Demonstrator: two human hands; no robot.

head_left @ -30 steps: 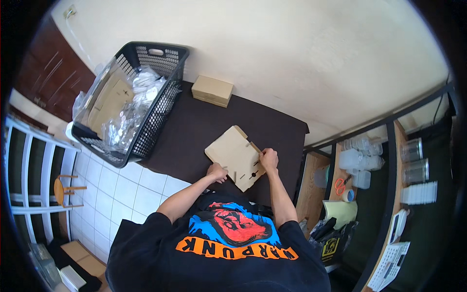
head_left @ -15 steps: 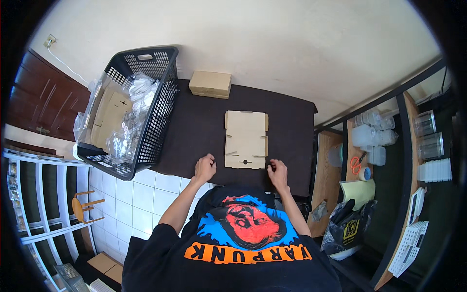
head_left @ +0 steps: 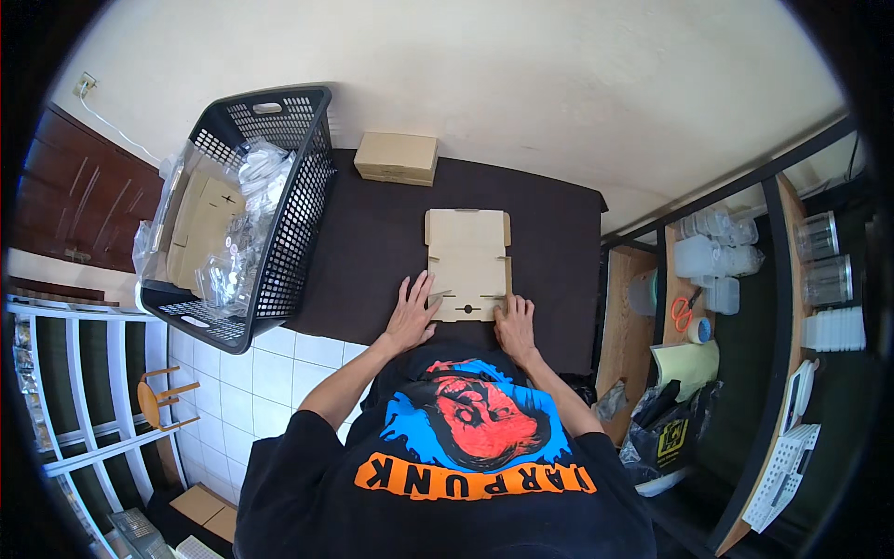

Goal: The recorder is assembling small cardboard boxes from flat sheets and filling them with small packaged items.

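A flat brown cardboard box blank (head_left: 468,252) lies on the dark tabletop in front of me, with slots and a small round hole near its closest edge. Its small side flaps stand partly raised. At the near left side, my left hand (head_left: 410,314) is open, its spread fingers touching the flap there. My right hand (head_left: 516,323) rests at the near right edge, fingers slightly bent and apart, with the thumb side against the cardboard.
A closed cardboard box (head_left: 398,158) stands at the back of the dark-covered table (head_left: 559,233), against the wall. To the left, a black plastic basket (head_left: 307,186) holds clear plastic packets and cardboard. Shelves on the right carry plastic containers (head_left: 712,259) and orange-handled scissors (head_left: 684,307).
Both hands have moved inward and forward onto the near sides of the cardboard blank. The left fingers have spread from a loose curl, and the right fingers have straightened somewhat.
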